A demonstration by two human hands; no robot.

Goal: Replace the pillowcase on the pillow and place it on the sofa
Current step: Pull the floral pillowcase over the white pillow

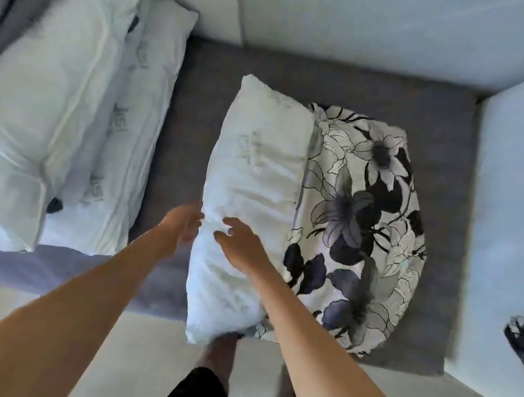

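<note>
Both hands are spread and grasp nothing: the left hand (pixel 181 223) beside the pillow (pixel 250 196), the right hand (pixel 240 243) on it. The floral pillowcase (pixel 363 221) covers half; best to pin the cased end and draw the bare end straight out.

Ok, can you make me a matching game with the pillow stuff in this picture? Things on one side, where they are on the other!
Things:
1. flowery pillowcase
2. left hand
3. right hand
4. bare pillows

Places:
A. stacked at the left end of the sofa
B. on top of the white pillow
C. covering the pillow's right half
D. against the pillow's left edge

Pairs: 1-C, 2-D, 3-B, 4-A
</note>
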